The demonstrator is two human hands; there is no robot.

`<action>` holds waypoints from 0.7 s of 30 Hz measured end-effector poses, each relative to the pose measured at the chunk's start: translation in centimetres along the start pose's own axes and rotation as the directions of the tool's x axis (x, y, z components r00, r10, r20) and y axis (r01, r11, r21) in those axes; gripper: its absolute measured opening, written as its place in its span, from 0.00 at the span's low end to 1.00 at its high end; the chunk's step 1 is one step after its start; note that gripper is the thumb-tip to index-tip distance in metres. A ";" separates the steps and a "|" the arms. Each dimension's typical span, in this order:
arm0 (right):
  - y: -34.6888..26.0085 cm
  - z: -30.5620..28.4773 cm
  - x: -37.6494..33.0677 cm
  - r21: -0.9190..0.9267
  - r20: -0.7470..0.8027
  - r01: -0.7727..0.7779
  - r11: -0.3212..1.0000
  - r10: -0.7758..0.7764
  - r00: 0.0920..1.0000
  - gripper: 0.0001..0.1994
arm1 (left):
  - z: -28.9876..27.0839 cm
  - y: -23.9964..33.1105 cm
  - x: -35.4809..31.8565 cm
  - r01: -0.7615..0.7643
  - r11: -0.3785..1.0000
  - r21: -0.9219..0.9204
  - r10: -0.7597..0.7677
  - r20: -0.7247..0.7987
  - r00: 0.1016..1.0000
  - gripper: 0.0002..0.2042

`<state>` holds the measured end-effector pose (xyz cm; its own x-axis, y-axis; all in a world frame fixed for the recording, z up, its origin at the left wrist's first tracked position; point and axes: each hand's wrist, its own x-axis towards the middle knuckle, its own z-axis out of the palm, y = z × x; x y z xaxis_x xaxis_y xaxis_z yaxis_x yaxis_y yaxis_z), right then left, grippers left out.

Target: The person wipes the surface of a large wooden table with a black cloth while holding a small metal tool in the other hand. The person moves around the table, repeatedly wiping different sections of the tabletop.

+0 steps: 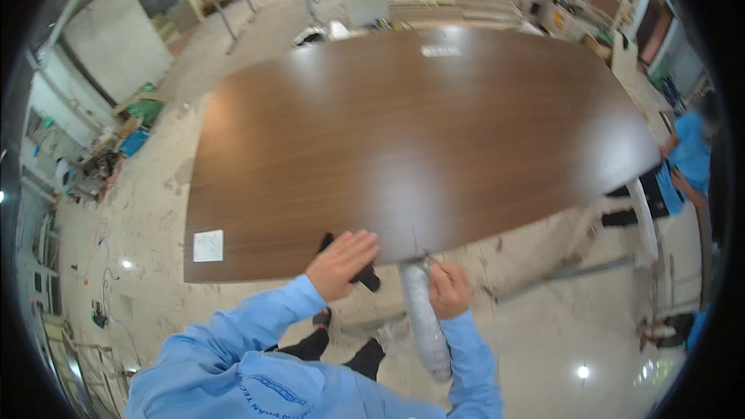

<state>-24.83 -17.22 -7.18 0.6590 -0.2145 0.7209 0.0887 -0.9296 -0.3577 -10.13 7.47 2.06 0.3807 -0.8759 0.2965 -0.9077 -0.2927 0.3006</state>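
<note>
Dark cloth (365, 275) lies half hidden under the flat left hand (341, 262); right hand (448, 289) grips a wrapped roll (423, 322).

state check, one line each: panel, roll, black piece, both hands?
brown panel: lying flat, white label at near-left corner
left hand: open, flat on black piece
black piece: at near panel edge, mostly covered
right hand: closed on roll
plastic-wrapped roll: held, top end at panel edge
</note>
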 end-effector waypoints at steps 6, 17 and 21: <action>3.6 -3.1 4.0 -0.211 -0.190 -0.454 0.866 0.420 0.888 0.09 | -3.4 -3.4 -8.7 0.099 0.995 -0.005 -0.099 -0.008 0.995 0.34; -10.4 0.6 2.6 -0.127 0.124 -0.064 0.990 0.080 0.989 0.14 | -6.2 -5.7 -17.7 0.304 0.950 0.072 -0.299 -0.076 0.951 0.32; -7.5 0.1 5.5 -0.363 -0.039 -0.350 0.864 0.361 0.932 0.14 | -6.5 -6.0 -19.0 0.283 0.958 0.040 -0.276 -0.121 0.953 0.32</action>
<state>-21.81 -11.43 -0.56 0.6171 -0.5474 0.5653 -0.4250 -0.8364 -0.3460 -10.81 28.40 0.53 0.6352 -0.7078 0.3093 -0.7692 -0.5435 0.3361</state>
